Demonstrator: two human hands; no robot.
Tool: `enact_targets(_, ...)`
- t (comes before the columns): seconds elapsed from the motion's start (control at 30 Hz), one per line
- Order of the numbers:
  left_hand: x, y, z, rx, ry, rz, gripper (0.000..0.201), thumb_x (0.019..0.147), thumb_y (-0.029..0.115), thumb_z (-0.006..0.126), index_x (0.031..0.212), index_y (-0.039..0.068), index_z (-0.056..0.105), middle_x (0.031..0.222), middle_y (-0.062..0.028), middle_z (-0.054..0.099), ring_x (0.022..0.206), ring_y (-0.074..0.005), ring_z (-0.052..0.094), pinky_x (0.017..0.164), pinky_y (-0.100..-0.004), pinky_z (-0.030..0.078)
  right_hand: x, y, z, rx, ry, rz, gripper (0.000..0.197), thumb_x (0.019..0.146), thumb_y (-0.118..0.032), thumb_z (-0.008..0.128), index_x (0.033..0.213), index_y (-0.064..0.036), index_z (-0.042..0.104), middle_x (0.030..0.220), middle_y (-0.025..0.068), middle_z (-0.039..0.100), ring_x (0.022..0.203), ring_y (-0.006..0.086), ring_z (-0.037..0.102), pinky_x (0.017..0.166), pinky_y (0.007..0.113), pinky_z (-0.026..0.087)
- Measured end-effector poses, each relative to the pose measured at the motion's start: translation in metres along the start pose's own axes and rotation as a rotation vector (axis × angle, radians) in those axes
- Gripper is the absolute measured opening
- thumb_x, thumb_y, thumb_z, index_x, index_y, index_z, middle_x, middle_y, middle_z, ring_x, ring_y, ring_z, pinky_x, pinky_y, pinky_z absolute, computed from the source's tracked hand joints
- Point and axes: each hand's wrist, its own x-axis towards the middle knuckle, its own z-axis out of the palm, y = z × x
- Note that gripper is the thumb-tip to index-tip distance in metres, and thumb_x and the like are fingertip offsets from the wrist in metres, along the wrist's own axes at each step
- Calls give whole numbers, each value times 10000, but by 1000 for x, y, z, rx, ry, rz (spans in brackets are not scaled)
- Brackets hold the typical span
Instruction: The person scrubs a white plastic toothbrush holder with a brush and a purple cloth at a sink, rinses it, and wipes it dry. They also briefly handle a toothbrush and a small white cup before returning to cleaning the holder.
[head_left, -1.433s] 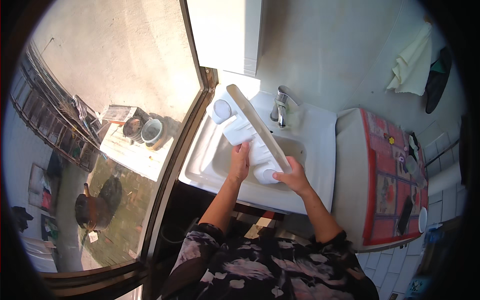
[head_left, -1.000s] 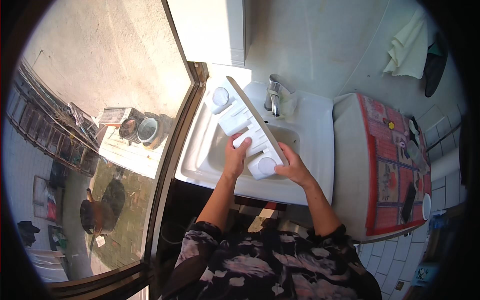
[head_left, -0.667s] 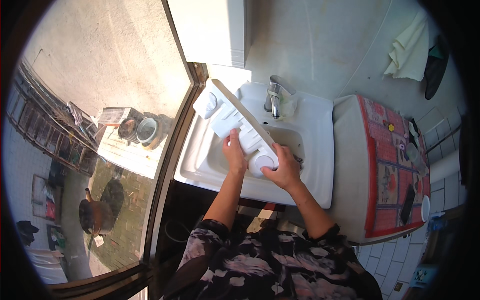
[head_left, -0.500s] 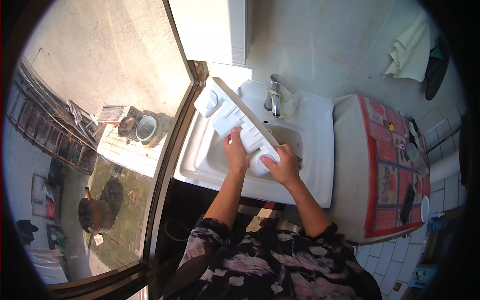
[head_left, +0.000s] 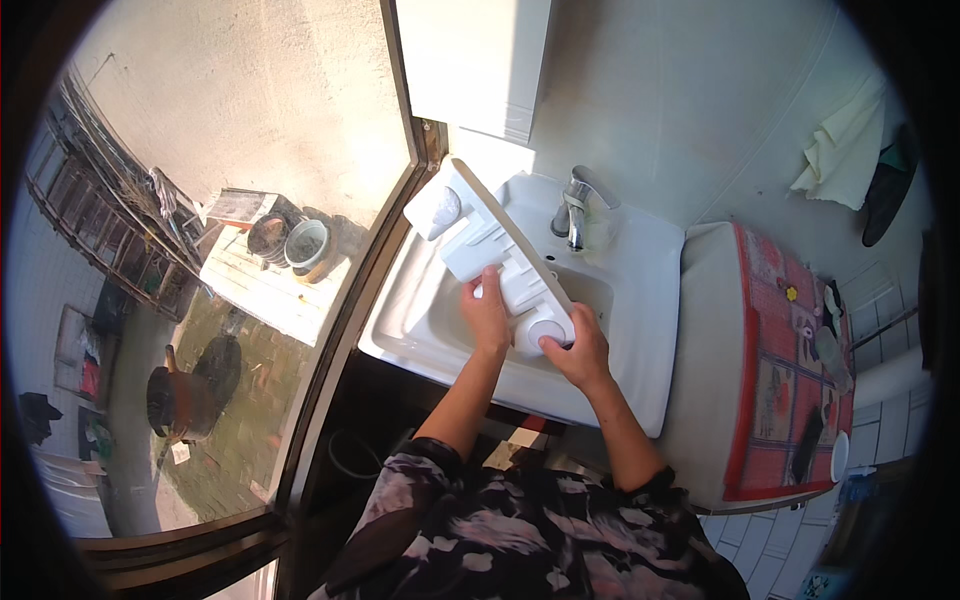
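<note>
A long white plastic toothbrush rack [head_left: 470, 248] slants over the white sink [head_left: 642, 320], its far end up toward the left rim. It has a round cup-like part at each end and slotted pieces between them. My left hand [head_left: 486, 315] grips its near long side around the middle, fingers partly hidden beneath. My right hand [head_left: 583, 352] is closed on the near right end, with the thumb by the round part. A chrome faucet [head_left: 576, 205] stands behind the rack, apart from it.
A window frame [head_left: 345, 310] runs close along the sink's left side. To the right stands a cabinet-like unit with a red patterned cover [head_left: 780, 390] and small items on it. A pale cloth [head_left: 842, 150] hangs on the right wall.
The whole view has shifted slightly, so the sink and rack appear lower and farther right. Both hands keep about the same grip on the rack.
</note>
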Motion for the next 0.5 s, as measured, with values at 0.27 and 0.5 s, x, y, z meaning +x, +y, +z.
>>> enact_targets(0.27,-1,5,-3,108,-18,59,364,865,277,641,1037,-37,575,990,-95,606,910,-146,541,826,-280,436,3,10,-3,63,-87,-45,583,716,-244,714,1188,18,494,1264,207,461,1127,368,498,931,406,421)
enact_targets(0.5,0,5,-6,-100,-143,-60,416,902,323,605,1127,-19,530,1043,-95,593,955,-155,553,851,-290,453,6,10,-12,100,-120,-159,448,762,-134,648,1164,16,520,1278,203,448,1103,354,516,908,381,432)
